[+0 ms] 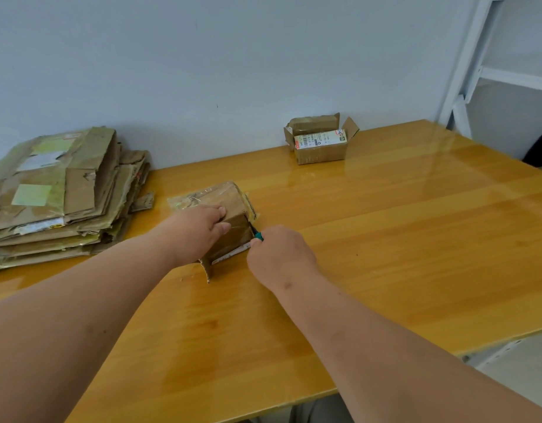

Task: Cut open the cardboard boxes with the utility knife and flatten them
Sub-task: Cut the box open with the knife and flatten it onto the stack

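**Knife at the box's right corner — keep the holding hand clear of the cut**

From where I sit, the wooden table (385, 239) fills most of the view, with the stack of flattened cardboard (59, 193) at about nine o'clock and a second small box (320, 141), flaps already open, at about one o'clock near the wall. The box I'm working on (230, 215) lies near the table's middle, taped over and glossy on top, with a torn flap hanging off its near edge at six o'clock.

To do this step well, I'd keep the blade shallow and follow the taped seam down the right-hand corner, drawing it towards me and off to the right, never towards the other hand. The box looks light and the tabletop slick, so I judge it will skid unless it's pinned firmly. The tape may snag — short strokes should serve better than one long pull.

My left hand (199, 230) lies palm-down on the box, fingers together and pressing flat across its top, thumb tucked along the near face; the forearm comes in from seven o'clock. My right hand (279, 254) is closed around the utility knife (258, 235), knuckles up, wrist slightly bent, reaching from five o'clock. Only the knife's green tip shows past the fingers, right at the box's corner; I cannot tell whether the blade is already in the cardboard.
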Tool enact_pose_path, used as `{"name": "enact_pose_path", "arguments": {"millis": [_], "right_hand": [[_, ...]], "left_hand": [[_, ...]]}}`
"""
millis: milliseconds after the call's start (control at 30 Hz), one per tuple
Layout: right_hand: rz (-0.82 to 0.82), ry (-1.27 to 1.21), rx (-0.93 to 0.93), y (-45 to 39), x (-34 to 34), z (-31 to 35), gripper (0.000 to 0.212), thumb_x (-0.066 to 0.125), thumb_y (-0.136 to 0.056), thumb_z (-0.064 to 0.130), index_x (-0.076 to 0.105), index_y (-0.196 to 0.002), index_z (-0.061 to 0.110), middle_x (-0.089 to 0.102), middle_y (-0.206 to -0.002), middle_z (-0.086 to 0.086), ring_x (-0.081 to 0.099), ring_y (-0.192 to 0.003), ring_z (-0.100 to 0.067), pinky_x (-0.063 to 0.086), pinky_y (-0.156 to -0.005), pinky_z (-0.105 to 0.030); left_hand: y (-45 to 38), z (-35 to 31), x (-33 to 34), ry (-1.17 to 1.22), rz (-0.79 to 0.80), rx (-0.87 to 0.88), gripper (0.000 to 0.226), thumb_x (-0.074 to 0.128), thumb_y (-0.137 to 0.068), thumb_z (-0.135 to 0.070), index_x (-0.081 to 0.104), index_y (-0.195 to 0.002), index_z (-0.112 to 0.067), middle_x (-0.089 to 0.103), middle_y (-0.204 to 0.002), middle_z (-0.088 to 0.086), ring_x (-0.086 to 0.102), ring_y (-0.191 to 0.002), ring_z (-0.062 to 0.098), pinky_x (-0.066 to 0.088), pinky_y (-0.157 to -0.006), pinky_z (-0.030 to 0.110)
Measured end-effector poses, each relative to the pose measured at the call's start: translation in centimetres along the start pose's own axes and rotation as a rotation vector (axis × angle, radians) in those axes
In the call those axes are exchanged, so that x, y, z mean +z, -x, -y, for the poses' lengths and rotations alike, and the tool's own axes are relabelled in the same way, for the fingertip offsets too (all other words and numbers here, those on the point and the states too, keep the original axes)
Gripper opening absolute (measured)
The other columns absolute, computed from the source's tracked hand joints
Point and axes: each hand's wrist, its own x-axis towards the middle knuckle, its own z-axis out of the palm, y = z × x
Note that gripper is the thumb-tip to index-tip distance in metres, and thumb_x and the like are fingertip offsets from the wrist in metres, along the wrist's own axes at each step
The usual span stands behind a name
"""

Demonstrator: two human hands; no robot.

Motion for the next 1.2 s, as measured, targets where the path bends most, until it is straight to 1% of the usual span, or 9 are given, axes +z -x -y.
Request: {"name": "enact_pose_path", "arguments": {"millis": [200, 500, 667, 733, 833, 933, 1033, 1133, 1200], "right_hand": [[0.049, 0.066, 0.037, 0.1, -0.4, 0.5, 0.022, 0.047, -0.095, 0.027, 0.046, -0.073, 0.024, 0.055, -0.078, 0.002, 0.052, -0.072, -0.017, 0.05, -0.087, -0.047], [0.122, 0.137, 0.06, -0.4, -0.5, -0.5, 0.02, 0.044, -0.094, 0.025, 0.044, -0.074, 0.021, 0.053, -0.079, 0.003, 0.053, -0.072, -0.017, 0.051, -0.08, -0.039], [0.19, -0.117, 0.101, -1.4, -1.4, -2.2, 0.019, 0.044, -0.095, 0.019, 0.051, -0.08, 0.01, 0.062, -0.072, -0.007, 0.065, -0.063, -0.024, 0.056, -0.058, -0.034], [0.195, -0.215, 0.122, -1.8, -2.1, -2.4, 0.02, 0.043, -0.097, 0.018, 0.057, -0.09, 0.005, 0.06, -0.066, -0.007, 0.061, -0.052, -0.018, 0.052, -0.049, -0.026], [0.263, -0.206, 0.1, -2.2, -2.7, -1.9, 0.03, 0.039, -0.101, 0.014, 0.055, -0.118, -0.004, 0.061, -0.071, -0.009, 0.059, -0.053, -0.018, 0.052, -0.051, -0.024], [0.353, -0.21, 0.108, -2.3, -2.9, -1.0, 0.035, 0.035, -0.103, 0.011, 0.038, -0.136, 0.02, 0.067, -0.092, -0.019, 0.06, -0.063, -0.026, 0.051, -0.064, -0.032], [0.371, -0.142, 0.066, -2.7, -3.0, -0.6, 0.038, 0.033, -0.102, 0.009, 0.036, -0.138, 0.022, 0.066, -0.091, -0.017, 0.059, -0.063, -0.025, 0.051, -0.071, -0.037], [0.362, -0.123, 0.045, -3.1, -2.7, -0.6, 0.037, 0.033, -0.101, 0.008, 0.041, -0.135, 0.019, 0.066, -0.085, -0.014, 0.06, -0.062, -0.024, 0.053, -0.074, -0.038], [0.344, -0.131, 0.039, -3.3, -2.3, -0.6, 0.039, 0.033, -0.099, 0.009, 0.042, -0.136, 0.02, 0.067, -0.084, -0.012, 0.06, -0.059, -0.022, 0.051, -0.069, -0.033]], "left_hand": [[0.0, -0.1, -0.2, 0.002, 0.025, 0.019, 0.05, 0.038, -0.102, -0.038, 0.036, -0.148, -0.019, 0.036, -0.154, -0.003, 0.036, -0.138, 0.019, 0.03, -0.111, 0.032], [0.2, 1.1, -0.5, 0.059, 0.039, 0.018, 0.049, 0.04, -0.101, -0.04, 0.036, -0.148, -0.026, 0.041, -0.149, -0.004, 0.042, -0.132, 0.018, 0.035, -0.105, 0.032], [0.9, 2.3, -1.3, 0.144, 0.152, 0.068, 0.06, 0.041, -0.102, -0.036, 0.006, -0.143, -0.063, 0.031, -0.146, -0.011, 0.051, -0.114, 0.018, 0.041, -0.088, 0.027], [1.0, 2.4, -1.8, 0.164, 0.192, 0.078, 0.058, 0.042, -0.101, -0.034, 0.013, -0.136, -0.071, 0.029, -0.139, -0.014, 0.053, -0.108, 0.015, 0.045, -0.091, 0.03], [1.0, 1.7, -1.9, 0.203, 0.165, 0.05, 0.041, 0.051, -0.095, -0.043, 0.035, -0.127, -0.063, 0.03, -0.128, -0.012, 0.055, -0.097, 0.017, 0.053, -0.083, 0.033], [0.8, 1.0, -1.6, 0.245, 0.105, 0.047, 0.026, 0.053, -0.091, -0.053, 0.045, -0.116, -0.052, 0.036, -0.125, -0.012, 0.055, -0.096, 0.015, 0.05, -0.082, 0.034], [0.4, 1.0, -1.5, 0.294, 0.103, 0.037, 0.02, 0.052, -0.095, -0.046, 0.047, -0.113, -0.048, 0.047, -0.119, -0.01, 0.055, -0.092, 0.013, 0.047, -0.081, 0.034], [0.4, 1.3, -1.3, 0.331, 0.146, 0.04, 0.035, 0.048, -0.097, -0.044, 0.04, -0.13, -0.053, 0.046, -0.136, -0.01, 0.053, -0.114, 0.019, 0.042, -0.098, 0.038], [0.4, 1.4, -1.3, 0.308, 0.178, 0.074, 0.05, 0.044, -0.099, -0.045, 0.025, -0.145, -0.053, 0.027, -0.153, -0.016, 0.032, -0.138, 0.017, 0.026, -0.113, 0.036]]}}
